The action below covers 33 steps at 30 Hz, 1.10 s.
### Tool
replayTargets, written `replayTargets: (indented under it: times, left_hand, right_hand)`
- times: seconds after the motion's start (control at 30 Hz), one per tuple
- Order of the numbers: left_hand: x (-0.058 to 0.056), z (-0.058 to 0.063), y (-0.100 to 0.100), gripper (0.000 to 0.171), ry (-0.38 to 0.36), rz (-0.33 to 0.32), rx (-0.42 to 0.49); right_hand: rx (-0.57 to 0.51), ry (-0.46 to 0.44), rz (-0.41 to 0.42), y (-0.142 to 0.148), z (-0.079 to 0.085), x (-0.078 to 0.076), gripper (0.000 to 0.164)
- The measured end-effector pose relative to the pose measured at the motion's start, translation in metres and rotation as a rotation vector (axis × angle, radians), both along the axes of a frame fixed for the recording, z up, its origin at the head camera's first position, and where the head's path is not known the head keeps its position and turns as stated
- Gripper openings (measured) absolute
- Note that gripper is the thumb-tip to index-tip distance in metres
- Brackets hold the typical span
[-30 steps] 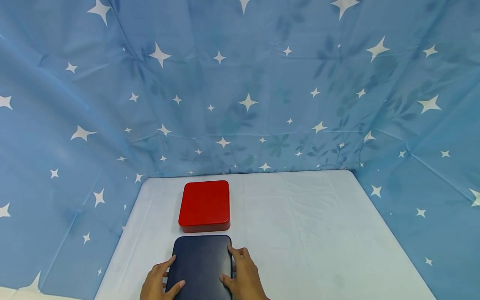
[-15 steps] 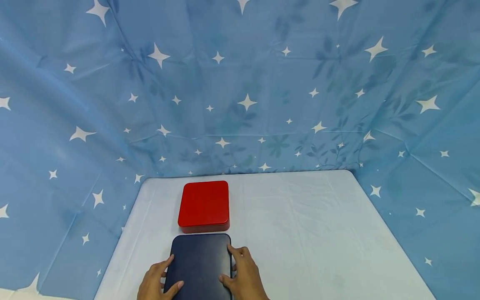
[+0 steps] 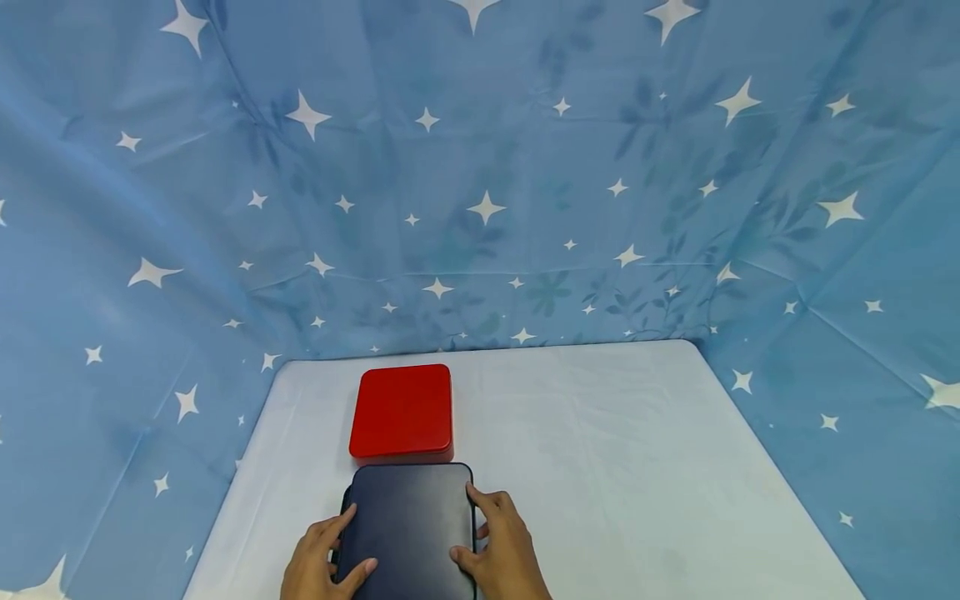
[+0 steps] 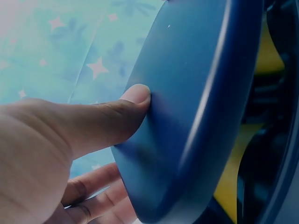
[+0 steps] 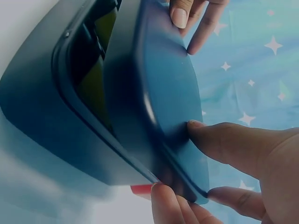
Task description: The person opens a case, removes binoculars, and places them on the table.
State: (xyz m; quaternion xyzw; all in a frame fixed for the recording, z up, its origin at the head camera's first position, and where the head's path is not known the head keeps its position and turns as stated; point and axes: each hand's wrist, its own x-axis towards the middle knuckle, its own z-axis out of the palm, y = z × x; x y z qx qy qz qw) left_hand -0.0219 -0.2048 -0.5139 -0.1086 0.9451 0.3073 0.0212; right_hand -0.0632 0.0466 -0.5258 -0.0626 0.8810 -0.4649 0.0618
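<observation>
A dark navy tin lid [image 3: 412, 529] is held by both hands near the front of the table. My left hand [image 3: 318, 558] grips its left side, thumb on top and fingers at the edge. On the opposite side, my right hand [image 3: 506, 546] grips the lid, with thumb on top and fingertips along the rim. Under the lid sits the matching navy tin [image 5: 32, 88], and a gap shows between the two in both wrist views. Through that gap, yellow and black contents [image 4: 229, 172] show; most of the inside is hidden by the lid.
A red square tin [image 3: 401, 408], closed, stands just behind the navy one. Both are on a table with a white cloth [image 3: 615, 467]. Blue curtains with white stars [image 3: 480, 167] surround the table at the back and sides.
The lid has come up off the navy tin and shifted slightly right, both hands moving with it. The tin's left edge now shows beside the lid. The head view has turned slightly.
</observation>
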Motion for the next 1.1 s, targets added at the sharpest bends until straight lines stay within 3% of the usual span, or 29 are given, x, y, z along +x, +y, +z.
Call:
replayTargets:
  times: [0.17, 0.63, 1.1]
  left_hand:
    - [-0.004, 0.003, 0.008, 0.084, -0.013, -0.009, 0.01]
    - [-0.008, 0.004, 0.036, 0.081, 0.037, -0.049, 0.057]
    - [-0.014, -0.003, 0.069, 0.072, 0.066, -0.087, 0.104]
  right_hand:
    - [-0.019, 0.007, -0.015, 0.011, 0.002, 0.001, 0.082]
    - [-0.061, 0.021, -0.045, 0.044, 0.009, 0.004, 0.084]
    - [-0.097, 0.018, -0.054, 0.081, 0.0, 0.007, 0.083]
